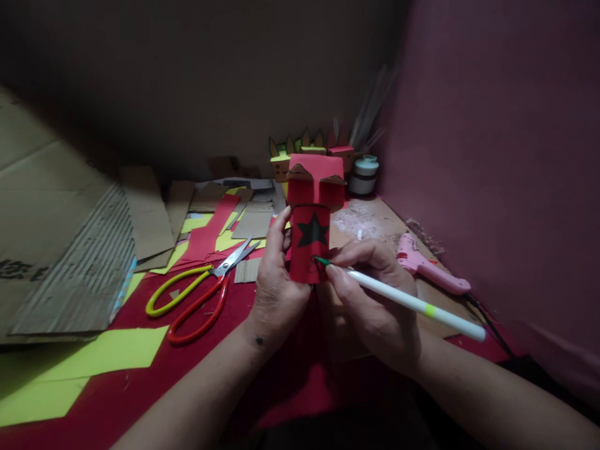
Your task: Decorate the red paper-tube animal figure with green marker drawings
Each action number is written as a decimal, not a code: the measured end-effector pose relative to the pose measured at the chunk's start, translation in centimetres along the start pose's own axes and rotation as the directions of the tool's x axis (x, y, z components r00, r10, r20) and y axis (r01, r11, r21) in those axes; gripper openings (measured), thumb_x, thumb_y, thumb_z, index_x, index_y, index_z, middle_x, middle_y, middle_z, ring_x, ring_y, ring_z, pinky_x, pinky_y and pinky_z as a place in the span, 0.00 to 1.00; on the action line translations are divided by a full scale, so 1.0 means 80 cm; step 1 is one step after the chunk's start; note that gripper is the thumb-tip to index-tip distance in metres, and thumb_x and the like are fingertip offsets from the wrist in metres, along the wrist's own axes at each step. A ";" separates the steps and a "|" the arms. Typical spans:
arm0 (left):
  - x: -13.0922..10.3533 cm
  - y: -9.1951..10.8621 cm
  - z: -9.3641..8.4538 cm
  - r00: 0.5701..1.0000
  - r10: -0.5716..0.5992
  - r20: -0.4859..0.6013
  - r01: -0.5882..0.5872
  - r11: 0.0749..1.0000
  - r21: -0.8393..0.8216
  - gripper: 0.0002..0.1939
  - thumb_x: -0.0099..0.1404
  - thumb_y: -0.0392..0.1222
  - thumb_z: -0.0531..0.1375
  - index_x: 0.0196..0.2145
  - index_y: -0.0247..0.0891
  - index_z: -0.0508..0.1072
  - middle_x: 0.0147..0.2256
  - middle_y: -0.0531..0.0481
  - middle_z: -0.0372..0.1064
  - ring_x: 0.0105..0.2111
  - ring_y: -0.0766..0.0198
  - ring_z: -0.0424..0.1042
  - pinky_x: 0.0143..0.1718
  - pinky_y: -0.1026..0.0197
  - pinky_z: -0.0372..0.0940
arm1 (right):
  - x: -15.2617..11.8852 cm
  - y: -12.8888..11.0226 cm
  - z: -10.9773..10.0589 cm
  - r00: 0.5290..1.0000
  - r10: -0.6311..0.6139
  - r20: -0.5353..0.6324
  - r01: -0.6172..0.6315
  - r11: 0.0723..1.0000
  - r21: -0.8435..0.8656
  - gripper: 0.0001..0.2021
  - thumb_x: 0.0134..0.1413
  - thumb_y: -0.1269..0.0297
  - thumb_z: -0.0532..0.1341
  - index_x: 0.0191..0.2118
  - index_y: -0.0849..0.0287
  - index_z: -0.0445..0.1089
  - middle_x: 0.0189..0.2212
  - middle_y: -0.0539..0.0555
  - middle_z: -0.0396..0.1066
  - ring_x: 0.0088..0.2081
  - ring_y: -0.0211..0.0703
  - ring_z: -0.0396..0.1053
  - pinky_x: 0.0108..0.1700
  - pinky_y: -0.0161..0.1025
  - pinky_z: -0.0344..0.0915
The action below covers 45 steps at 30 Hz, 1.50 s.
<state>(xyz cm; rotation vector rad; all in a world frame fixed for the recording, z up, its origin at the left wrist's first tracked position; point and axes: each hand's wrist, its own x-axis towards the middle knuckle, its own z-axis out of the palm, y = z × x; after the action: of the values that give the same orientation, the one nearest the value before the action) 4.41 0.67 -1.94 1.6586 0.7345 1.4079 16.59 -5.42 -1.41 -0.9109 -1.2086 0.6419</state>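
Observation:
My left hand [280, 275] is wrapped round a red paper figure [302, 265] and keeps it upright. The figure has a tube-like body with a dark star [313, 231] on its front and a wider red head with cardboard flaps on top. Between thumb and fingers, my right hand [375, 287] pinches a white marker [403, 299] with a green tip end. The marker's tip is at the figure's lower front, where small dark curved lines show below the star.
Scissors [219, 278] with one yellow and one red handle lie open at left. Red, yellow and cardboard pieces [255, 219] spread behind them. A pink glue gun [429, 265] lies at right, a jar [364, 175] behind. Large cardboard [60, 237] stands far left.

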 end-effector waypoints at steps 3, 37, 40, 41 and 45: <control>0.000 0.000 -0.001 1.000 0.001 0.004 -0.001 1.000 0.019 0.41 0.57 0.40 0.75 0.63 0.42 0.61 0.52 0.41 0.77 0.47 0.52 0.82 0.49 0.52 0.79 | -0.001 0.000 0.000 1.000 0.003 -0.009 -0.003 1.000 0.001 0.06 0.58 0.71 0.66 0.35 0.52 0.70 0.21 0.42 0.64 0.21 0.34 0.61 0.23 0.33 0.61; 0.002 -0.001 -0.003 1.000 -0.010 0.010 0.010 0.999 0.035 0.44 0.56 0.42 0.75 0.64 0.42 0.60 0.51 0.41 0.78 0.41 0.51 0.84 0.41 0.54 0.81 | 0.001 0.000 0.001 1.000 -0.005 -0.028 0.005 1.000 -0.013 0.07 0.56 0.72 0.65 0.34 0.52 0.69 0.20 0.42 0.62 0.20 0.34 0.60 0.21 0.32 0.61; 0.001 0.000 -0.002 1.000 -0.014 0.013 0.013 1.000 0.023 0.43 0.56 0.42 0.75 0.64 0.41 0.60 0.51 0.40 0.77 0.41 0.52 0.84 0.43 0.53 0.81 | 0.000 0.000 0.000 1.000 -0.012 -0.011 0.012 1.000 -0.007 0.07 0.57 0.72 0.65 0.34 0.52 0.69 0.21 0.43 0.62 0.21 0.34 0.61 0.22 0.33 0.61; 0.001 0.000 -0.002 1.000 -0.013 0.015 0.013 1.000 0.025 0.43 0.57 0.42 0.75 0.64 0.41 0.60 0.51 0.40 0.77 0.41 0.52 0.84 0.43 0.53 0.81 | 0.000 0.000 0.000 1.000 -0.010 -0.001 0.010 1.000 -0.008 0.07 0.57 0.72 0.65 0.34 0.52 0.69 0.21 0.43 0.62 0.21 0.34 0.60 0.22 0.33 0.61; 0.002 -0.001 -0.003 1.000 0.008 0.018 -0.009 0.999 0.048 0.44 0.56 0.42 0.75 0.64 0.41 0.60 0.52 0.40 0.77 0.42 0.51 0.83 0.44 0.52 0.81 | 0.000 -0.001 0.001 1.000 -0.004 0.010 0.005 1.000 -0.017 0.07 0.57 0.72 0.65 0.33 0.53 0.69 0.21 0.43 0.64 0.21 0.34 0.60 0.22 0.33 0.60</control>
<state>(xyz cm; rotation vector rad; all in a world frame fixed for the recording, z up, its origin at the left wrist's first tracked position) 4.22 0.92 -1.94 1.7114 0.7570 1.3895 16.53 -5.48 -1.31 -0.9198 -1.2265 0.6342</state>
